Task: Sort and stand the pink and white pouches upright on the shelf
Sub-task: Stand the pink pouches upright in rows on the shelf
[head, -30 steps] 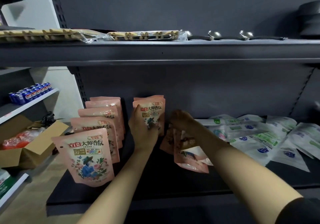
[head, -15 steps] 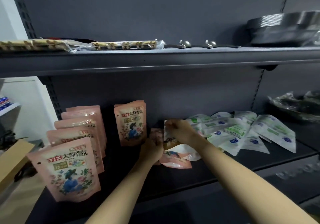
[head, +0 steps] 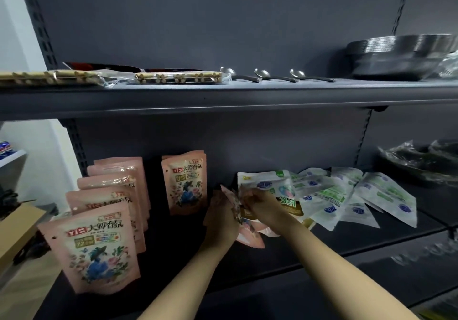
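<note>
On dark metal shelf (head: 322, 252), left hand (head: 220, 217) and right hand (head: 266, 207) pinch glossy flat pink pouch (head: 249, 233).

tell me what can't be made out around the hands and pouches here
- Head view: the left hand and right hand cover the pink pouches they handle; how many is unclear.
- The white pouches overlap, hiding their count.
- Rear pouches in the pink row hide behind front ones.
</note>
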A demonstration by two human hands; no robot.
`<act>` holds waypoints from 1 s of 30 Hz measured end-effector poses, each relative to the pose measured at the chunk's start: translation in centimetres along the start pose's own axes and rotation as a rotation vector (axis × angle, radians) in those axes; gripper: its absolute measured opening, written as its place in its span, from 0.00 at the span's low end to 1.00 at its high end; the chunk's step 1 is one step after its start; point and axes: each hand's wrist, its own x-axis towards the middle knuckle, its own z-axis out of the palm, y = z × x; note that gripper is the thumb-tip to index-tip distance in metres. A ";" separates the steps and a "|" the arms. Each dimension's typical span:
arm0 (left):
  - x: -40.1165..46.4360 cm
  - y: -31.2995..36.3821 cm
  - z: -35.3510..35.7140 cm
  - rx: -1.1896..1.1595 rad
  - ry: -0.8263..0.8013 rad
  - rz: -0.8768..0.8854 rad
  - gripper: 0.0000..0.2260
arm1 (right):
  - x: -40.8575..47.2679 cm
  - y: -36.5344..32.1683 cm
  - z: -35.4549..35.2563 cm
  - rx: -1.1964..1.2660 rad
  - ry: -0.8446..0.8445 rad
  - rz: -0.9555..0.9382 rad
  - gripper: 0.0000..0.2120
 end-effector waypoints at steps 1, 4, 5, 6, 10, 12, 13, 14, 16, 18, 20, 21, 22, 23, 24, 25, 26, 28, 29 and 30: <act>-0.1 0.5 -0.4 0.035 0.030 0.043 0.17 | 0.1 0.4 -0.4 0.000 0.000 0.032 0.12; -0.9 2.5 -2.3 0.131 0.110 0.146 0.12 | 0.6 2.1 -1.4 0.013 -0.001 0.058 0.12; -1.1 3.2 -3.2 0.148 0.147 0.188 0.10 | 0.6 2.3 -1.7 0.060 -0.004 0.040 0.12; -1.1 3.6 -3.9 0.120 0.183 0.209 0.09 | 0.7 2.5 -1.8 0.145 -0.019 0.019 0.12; -0.9 4.9 -5.4 -0.098 0.325 0.221 0.10 | 0.3 2.0 -2.4 0.590 -0.198 -0.049 0.20; -1.1 5.1 -5.7 -0.158 0.332 0.206 0.10 | 0.0 1.6 -2.7 0.773 -0.259 -0.090 0.23; -1.3 5.0 -5.7 -0.167 0.328 0.209 0.09 | -0.1 1.2 -2.6 0.814 -0.278 -0.112 0.22; -1.5 4.9 -5.7 -0.169 0.317 0.218 0.09 | -0.3 0.9 -2.5 0.855 -0.289 -0.127 0.20; -1.8 4.4 -5.8 -0.178 0.296 0.219 0.08 | -0.5 0.4 -1.9 0.926 -0.289 -0.135 0.18; -2.0 3.7 -6.0 -0.180 0.282 0.198 0.08 | -0.6 0.1 -1.3 0.945 -0.279 -0.159 0.18; -2.2 2.9 -6.5 -0.179 0.269 0.155 0.07 | -0.7 -0.3 -0.8 0.930 -0.259 -0.159 0.17; -2.3 2.6 -6.8 -0.188 0.255 0.124 0.07 | -0.8 -0.6 -0.6 0.915 -0.238 -0.155 0.17; -2.4 2.3 -7.1 -0.219 0.231 0.080 0.07 | -1.0 -1.0 -0.4 0.919 -0.229 -0.152 0.16; -2.6 2.3 -7.5 -0.278 0.199 0.029 0.09 | -1.1 -1.3 -0.2 0.910 -0.234 -0.166 0.14; -2.7 2.2 -7.9 -0.364 0.164 -0.020 0.11 | -1.3 -1.7 0.0 0.907 -0.262 -0.193 0.14; -2.8 2.2 -8.2 -0.453 0.140 -0.059 0.12 | -1.3 -1.8 0.4 0.885 -0.300 -0.232 0.15; -2.9 2.1 -8.5 -0.533 0.125 -0.096 0.13 | -1.4 -2.0 0.7 0.856 -0.333 -0.258 0.16; -3.0 2.0 -9.3 -0.694 0.109 -0.154 0.15 | -1.9 -2.6 1.2 0.742 -0.330 -0.305 0.17; -3.0 1.9 -9.6 -0.751 0.108 -0.173 0.15 | -1.9 -2.7 1.5 0.702 -0.325 -0.326 0.19; -3.0 1.7 -9.9 -0.787 0.113 -0.188 0.14 | -2.1 -3.1 1.7 0.695 -0.338 -0.337 0.20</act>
